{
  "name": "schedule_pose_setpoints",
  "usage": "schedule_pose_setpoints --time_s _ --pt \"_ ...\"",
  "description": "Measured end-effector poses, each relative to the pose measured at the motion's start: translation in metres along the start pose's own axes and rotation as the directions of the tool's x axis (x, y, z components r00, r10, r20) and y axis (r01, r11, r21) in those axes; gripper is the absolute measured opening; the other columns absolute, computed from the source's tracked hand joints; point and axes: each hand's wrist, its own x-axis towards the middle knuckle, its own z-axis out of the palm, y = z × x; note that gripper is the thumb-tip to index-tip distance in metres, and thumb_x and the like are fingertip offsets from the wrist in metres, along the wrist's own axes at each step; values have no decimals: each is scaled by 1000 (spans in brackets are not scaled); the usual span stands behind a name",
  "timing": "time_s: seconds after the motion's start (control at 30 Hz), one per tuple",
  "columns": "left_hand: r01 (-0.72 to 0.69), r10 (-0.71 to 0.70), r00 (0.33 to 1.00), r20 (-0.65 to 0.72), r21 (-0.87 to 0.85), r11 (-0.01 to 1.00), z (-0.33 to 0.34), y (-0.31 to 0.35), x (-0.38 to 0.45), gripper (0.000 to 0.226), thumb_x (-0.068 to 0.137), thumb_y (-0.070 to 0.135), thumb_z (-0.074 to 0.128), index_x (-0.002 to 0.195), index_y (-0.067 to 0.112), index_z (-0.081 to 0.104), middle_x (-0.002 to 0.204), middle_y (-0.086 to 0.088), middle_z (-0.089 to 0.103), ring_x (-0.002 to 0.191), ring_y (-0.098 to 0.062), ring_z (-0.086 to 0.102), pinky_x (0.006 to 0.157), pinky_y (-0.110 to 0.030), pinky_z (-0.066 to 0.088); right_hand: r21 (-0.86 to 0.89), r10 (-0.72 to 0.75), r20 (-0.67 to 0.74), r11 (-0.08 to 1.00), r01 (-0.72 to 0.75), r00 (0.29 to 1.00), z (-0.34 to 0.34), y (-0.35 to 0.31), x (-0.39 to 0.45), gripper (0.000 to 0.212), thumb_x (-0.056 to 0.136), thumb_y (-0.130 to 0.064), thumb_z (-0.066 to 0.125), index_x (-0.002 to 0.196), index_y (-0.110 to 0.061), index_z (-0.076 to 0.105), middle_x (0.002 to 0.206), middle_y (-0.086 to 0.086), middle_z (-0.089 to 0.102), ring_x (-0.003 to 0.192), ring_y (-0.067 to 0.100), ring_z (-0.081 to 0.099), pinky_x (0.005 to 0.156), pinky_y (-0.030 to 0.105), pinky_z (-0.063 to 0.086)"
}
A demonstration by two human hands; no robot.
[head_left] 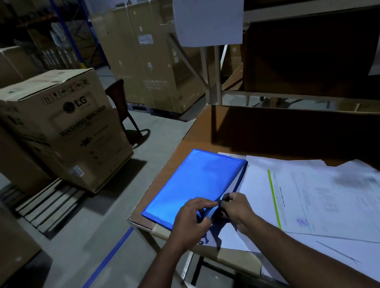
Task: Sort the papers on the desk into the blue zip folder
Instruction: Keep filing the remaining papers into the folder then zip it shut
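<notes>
Papers (320,192) lie spread loose across the right part of the desk (197,134), overlapping one another, none of them visibly inside the blue zip folder (194,184), so the sorting looks barely begun: by my judgement the folder is only being opened, and every sheet is left to go in. The folder lies flat at the desk's near left corner, its long side running along the left edge and its right side lapping over the nearest white sheet. Both hands work at its near right corner. The left hand (193,218) has its fingers curled in a grip on the folder's edge there, and the right hand (234,208) pinches something small and dark just beside it, probably the zip pull, though the light is too dim to be sure. The folder is a glossy bright blue, thin and smooth, with a darker zip strip down its right side and rounded corners; it looks slack and light. The top sheet among the papers bears a green stripe and faint print.
</notes>
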Motion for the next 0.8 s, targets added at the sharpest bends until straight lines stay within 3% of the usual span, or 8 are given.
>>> schedule_pose_setpoints --time_s 0.13,0.3,0.37,0.47,0.57,0.63,0.7,0.8 --pt "-15 15 1000 -12 4 1000 5 -5 2 36 83 23 70 116 36 75 111 18 68 72 -14 61 66 -34 56 -55 -59 -83 997 55 995 -2 0 0 14 86 3 58 81 -6 67 63 13 67 52 23 61 46 30 48" --pt "33 -36 999 40 72 997 8 -19 10 36 81 19 79 112 37 74 104 14 67 63 -13 57 66 -38 58 139 -28 101 990 14 995 -5 5 1 17 83 12 61 91 0 70 84 19 73 72 31 68 73 41 59" --pt "79 -83 996 33 106 991 7 -27 14 38 83 12 75 109 39 72 95 11 67 60 -12 55 63 -38 55 127 -75 60 990 66 995 -13 6 2 23 82 9 64 100 -5 70 91 14 74 82 29 71 77 41 60" --pt "92 -98 994 50 118 989 9 -28 20 32 84 15 77 101 42 70 70 8 62 53 -8 49 55 -30 43 -159 -252 -121 960 231 960 -41 10 -4 25 83 -4 71 106 -15 70 101 1 71 91 20 69 82 43 61" --pt "96 -105 993 63 129 987 14 -17 28 30 85 14 79 101 38 69 60 20 60 49 -7 49 53 -26 40 -475 -510 -262 807 351 819 -83 18 -15 42 80 -13 78 120 -16 63 119 3 61 111 21 59 95 40 52" --pt "83 -91 993 71 105 991 20 -10 32 32 86 13 78 105 37 68 75 27 67 52 -8 51 54 -28 45 -685 -557 -338 698 208 759 -113 25 -21 67 74 -29 83 133 -14 54 137 11 52 135 30 41 111 41 36" --pt "62 -65 994 89 41 997 32 -3 37 32 88 17 78 110 38 69 96 23 72 57 -12 53 59 -31 51 -788 -464 -402 615 -40 789 -142 38 -25 97 71 -54 79 149 -16 36 157 16 32 150 34 17 120 50 15" --pt "-3 4 991 137 -3 1000 58 16 44 28 91 20 76 112 37 70 103 20 73 63 -9 57 64 -21 51 -815 -365 -392 564 -134 844 -171 60 -33 112 76 -76 61 157 -11 18 164 15 16 153 31 6 121 53 4"
